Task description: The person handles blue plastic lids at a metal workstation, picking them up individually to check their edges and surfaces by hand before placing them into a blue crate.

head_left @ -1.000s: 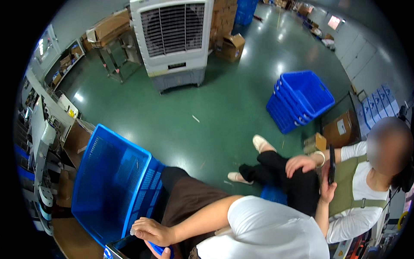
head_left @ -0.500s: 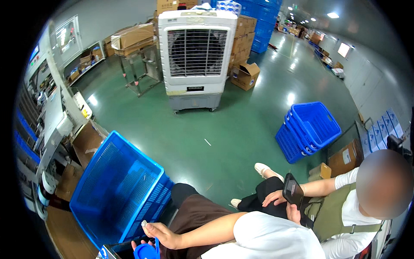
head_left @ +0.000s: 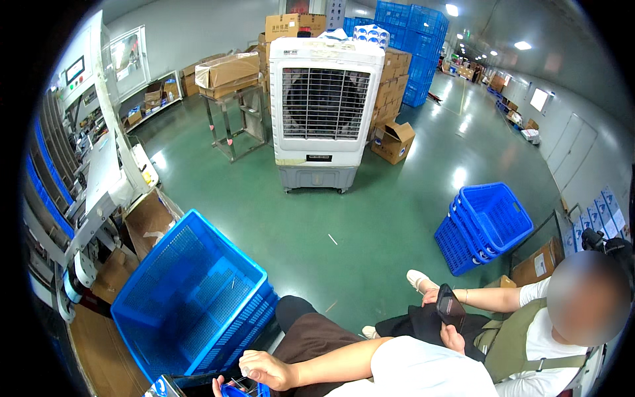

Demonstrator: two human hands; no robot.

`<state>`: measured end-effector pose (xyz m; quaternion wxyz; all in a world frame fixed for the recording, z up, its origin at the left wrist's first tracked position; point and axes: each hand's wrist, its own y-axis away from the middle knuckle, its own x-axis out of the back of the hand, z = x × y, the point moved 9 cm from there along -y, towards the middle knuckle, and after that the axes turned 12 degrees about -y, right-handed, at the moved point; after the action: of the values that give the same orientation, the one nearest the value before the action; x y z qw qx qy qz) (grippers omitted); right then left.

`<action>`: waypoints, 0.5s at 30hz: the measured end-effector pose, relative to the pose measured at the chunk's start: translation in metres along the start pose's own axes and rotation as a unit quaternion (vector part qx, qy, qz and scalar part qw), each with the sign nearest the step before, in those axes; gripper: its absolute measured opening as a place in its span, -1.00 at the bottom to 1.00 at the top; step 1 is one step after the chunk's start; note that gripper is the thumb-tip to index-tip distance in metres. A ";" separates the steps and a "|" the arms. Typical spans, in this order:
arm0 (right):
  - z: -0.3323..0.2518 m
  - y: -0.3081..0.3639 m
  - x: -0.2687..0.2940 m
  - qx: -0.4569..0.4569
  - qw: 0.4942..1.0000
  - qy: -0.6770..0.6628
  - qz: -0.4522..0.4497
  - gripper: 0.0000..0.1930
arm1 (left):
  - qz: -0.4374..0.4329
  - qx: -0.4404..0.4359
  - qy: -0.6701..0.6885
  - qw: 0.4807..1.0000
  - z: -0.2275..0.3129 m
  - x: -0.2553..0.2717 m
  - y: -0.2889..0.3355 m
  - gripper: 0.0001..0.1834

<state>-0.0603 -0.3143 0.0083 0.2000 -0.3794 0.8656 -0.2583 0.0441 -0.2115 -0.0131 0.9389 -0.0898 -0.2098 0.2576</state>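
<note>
At the lower edge, a blue plastic object (head_left: 247, 390) is mostly cut off by the frame, its kind unclear. Thin dark and shiny lines show at its top. Fingers of my left hand (head_left: 218, 385) are at its left side, apparently gripping it; the rest of that hand is out of frame. My right hand (head_left: 270, 372) is just above it, fingers curled and closed in a pinch; what they hold is too small to make out. Ahead of both hands stands a large blue plastic crate (head_left: 192, 291), with a few small slivers inside.
A seated person (head_left: 529, 331) at my right holds a dark phone (head_left: 450, 304). Stacked blue baskets (head_left: 485, 221) stand on the green floor (head_left: 370, 245) beyond. A white air cooler (head_left: 324, 106) is ahead; a machine (head_left: 99, 172) and cardboard (head_left: 109, 351) are at the left.
The view has tilted and shifted, so the scene sits lower and farther right. My right hand's fingers have curled in over the blue object. The other person's phone hand has shifted slightly.
</note>
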 end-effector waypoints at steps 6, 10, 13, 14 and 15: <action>0.010 0.008 0.043 -0.039 0.993 -0.015 0.106 -0.51 | 0.040 -0.098 -0.256 0.961 0.024 0.026 -0.004 -0.16; 0.039 0.021 0.072 -0.151 0.978 -0.055 0.129 -0.45 | 0.036 -0.044 -0.185 0.981 -0.002 0.045 -0.009 -0.09; 0.009 0.005 0.067 -0.094 0.991 0.054 0.073 -0.46 | 0.004 0.035 0.001 0.999 -0.017 0.050 -0.012 -0.06; 0.001 0.002 0.064 -0.077 0.992 0.088 0.045 -0.46 | -0.012 0.064 0.083 0.994 -0.021 0.048 -0.012 -0.05; 0.002 0.002 0.064 -0.082 0.993 0.079 0.041 -0.46 | -0.017 0.112 0.231 0.966 -0.034 0.043 -0.011 -0.03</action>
<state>-0.1006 -0.3621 -0.0038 0.1097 -0.3368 0.9119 -0.2071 0.0979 -0.2006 -0.0250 0.9702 -0.0382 0.0417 0.2358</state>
